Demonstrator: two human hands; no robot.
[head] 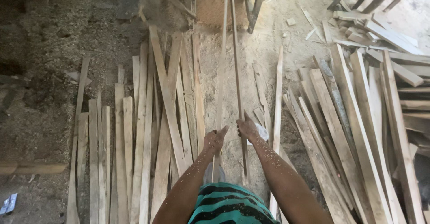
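Note:
Two long thin wooden strips run from my hands up toward a wooden machine table at the top. My left hand point(214, 140) grips the left strip point(222, 63) near its lower end. My right hand point(247, 128) grips the right strip point(236, 63), whose end reaches down past my wrist. Sawdust covers both forearms. A green and black striped garment shows at the bottom.
A pile of flat wooden slats point(134, 130) lies on the ground at left, another pile of boards point(358, 116) at right. Sawdust covers the floor. The wooden table's legs point(253, 9) stand at top centre. A single slat point(277, 98) lies right of my hands.

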